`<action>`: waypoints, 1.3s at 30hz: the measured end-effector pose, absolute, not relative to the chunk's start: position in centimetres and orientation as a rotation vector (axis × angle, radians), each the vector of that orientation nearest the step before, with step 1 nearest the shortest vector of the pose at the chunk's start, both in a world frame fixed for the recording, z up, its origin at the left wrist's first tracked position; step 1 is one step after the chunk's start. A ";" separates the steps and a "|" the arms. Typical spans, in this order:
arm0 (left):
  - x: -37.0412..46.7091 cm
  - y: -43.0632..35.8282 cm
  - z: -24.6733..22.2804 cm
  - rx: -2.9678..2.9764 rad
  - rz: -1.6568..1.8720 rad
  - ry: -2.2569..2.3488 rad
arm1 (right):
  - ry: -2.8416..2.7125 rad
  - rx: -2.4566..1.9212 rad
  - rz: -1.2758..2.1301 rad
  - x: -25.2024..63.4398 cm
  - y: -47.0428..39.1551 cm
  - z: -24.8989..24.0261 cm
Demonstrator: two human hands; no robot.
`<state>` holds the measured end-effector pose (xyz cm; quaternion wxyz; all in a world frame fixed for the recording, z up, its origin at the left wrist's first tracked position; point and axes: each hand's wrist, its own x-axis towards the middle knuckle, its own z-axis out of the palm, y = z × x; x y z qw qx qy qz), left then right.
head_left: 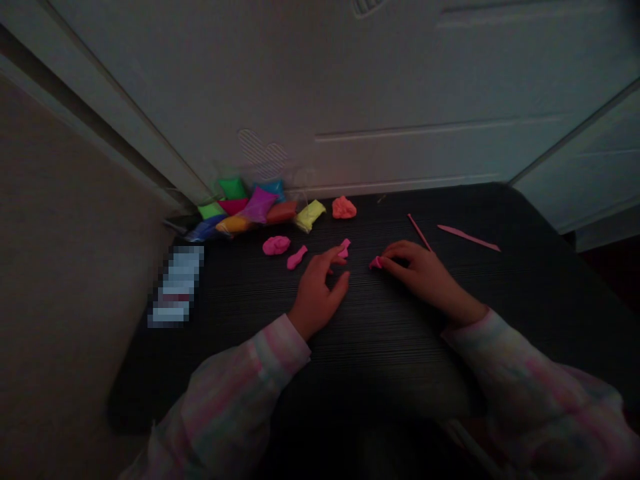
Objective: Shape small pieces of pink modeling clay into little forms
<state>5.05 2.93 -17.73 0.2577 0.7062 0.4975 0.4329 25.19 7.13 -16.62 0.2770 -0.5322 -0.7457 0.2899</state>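
My right hand (417, 270) is closed in a pinch on a small bright pink piece of modelling clay (376, 263), held low over the dark table. My left hand (320, 293) is open, with thumb and fingers apart. Its fingertips lie beside another pink clay piece (345, 245) and partly cover it; whether they touch it I cannot tell. Left of that hand lie a narrow pink clay piece (297, 257) and a larger rounded pink lump (276, 245). An orange clay lump (344, 207) rests farther back.
Several coloured clay packets (260, 203) are heaped at the back left, with a yellow packet (311, 215) beside them. Two pink modelling tools, a thin stick (419, 231) and a flat blade (469, 237), lie at right. A blurred-out rectangle (177, 283) is on the left. A white panel (400, 100) stands behind.
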 end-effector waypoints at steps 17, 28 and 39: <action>5.1 3.1 -17.7 2.034 1.130 1.306 | -1.938 -1.346 0.895 24.7 6.3 -15.8; 5.7 3.0 -17.2 2.100 1.162 1.207 | -2.005 -1.212 0.991 22.8 4.6 -14.6; 5.6 3.0 -17.5 2.126 1.123 1.203 | -1.984 -1.263 0.988 22.6 4.7 -15.0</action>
